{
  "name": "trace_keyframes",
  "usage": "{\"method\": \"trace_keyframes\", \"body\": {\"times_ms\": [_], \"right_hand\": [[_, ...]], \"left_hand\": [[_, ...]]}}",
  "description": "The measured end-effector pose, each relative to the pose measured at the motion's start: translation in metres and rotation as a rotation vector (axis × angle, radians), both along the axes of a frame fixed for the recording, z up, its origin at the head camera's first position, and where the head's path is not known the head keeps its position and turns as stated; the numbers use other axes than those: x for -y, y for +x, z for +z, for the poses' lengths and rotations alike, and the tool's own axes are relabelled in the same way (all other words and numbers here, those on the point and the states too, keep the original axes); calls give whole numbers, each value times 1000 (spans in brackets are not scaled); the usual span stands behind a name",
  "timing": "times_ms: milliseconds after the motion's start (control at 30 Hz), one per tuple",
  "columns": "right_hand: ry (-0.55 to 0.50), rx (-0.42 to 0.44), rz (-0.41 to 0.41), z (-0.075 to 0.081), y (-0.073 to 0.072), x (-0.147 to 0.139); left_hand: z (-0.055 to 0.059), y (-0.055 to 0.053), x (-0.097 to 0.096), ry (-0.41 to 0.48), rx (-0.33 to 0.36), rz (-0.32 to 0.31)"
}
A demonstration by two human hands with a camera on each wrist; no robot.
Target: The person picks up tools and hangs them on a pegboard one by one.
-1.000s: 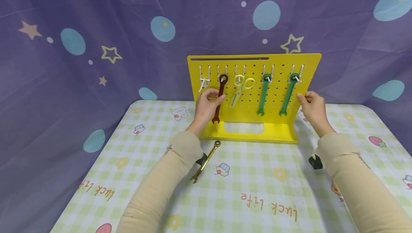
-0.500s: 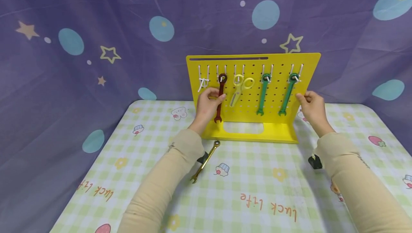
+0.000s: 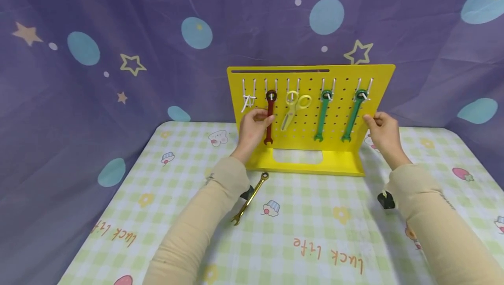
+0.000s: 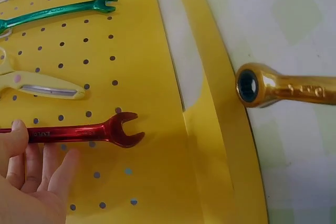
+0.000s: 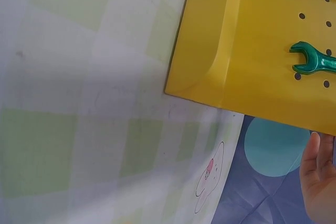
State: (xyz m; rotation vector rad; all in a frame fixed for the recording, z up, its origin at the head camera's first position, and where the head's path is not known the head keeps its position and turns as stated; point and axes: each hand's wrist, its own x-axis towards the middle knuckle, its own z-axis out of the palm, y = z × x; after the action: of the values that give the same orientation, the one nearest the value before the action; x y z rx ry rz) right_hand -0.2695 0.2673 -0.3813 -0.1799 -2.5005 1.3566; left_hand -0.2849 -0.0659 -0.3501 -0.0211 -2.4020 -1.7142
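Note:
My left hand (image 3: pixel 253 132) pinches the shaft of a red combination wrench (image 3: pixel 269 123) between thumb and fingers. The wrench's ring end is at a white hook near the left of the yellow pegboard (image 3: pixel 303 139); in the left wrist view its open-ended jaw (image 4: pixel 125 129) points toward the base. At the board's right edge, my right hand (image 3: pixel 385 136) grips the panel, thumb in front; in the right wrist view its fingers (image 5: pixel 311 156) sit at that edge. Yellow scissors (image 3: pixel 290 114) and two green wrenches (image 3: pixel 322 121) hang on other hooks between the hands.
A gold wrench (image 3: pixel 252 197) lies on the checkered tablecloth (image 3: pixel 315 215), just in front of the board's base (image 3: pixel 342 162) and beside the left sleeve. At the far left of the board are white hooks (image 3: pixel 248 100) with nothing hanging. A purple curtain (image 3: pixel 252 9) stands behind.
The red wrench's lower end has swung right and up toward the panel, so it hangs straighter, while its ring end has shifted slightly left. The right hand keeps its grip on the board's edge.

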Motion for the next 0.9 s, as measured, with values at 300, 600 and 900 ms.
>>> {"method": "trace_keyframes", "body": {"times_ms": [300,600,900], "right_hand": [[8,1,-4,-1,-2,-1],[3,35,0,1,-1,-2],[8,21,6,0,-2,-2]], "left_hand": [[-3,0,9,-73,-13,-16],[-3,11,22,-98,-22,-123],[1,27,34,-144,54,-177]]}}
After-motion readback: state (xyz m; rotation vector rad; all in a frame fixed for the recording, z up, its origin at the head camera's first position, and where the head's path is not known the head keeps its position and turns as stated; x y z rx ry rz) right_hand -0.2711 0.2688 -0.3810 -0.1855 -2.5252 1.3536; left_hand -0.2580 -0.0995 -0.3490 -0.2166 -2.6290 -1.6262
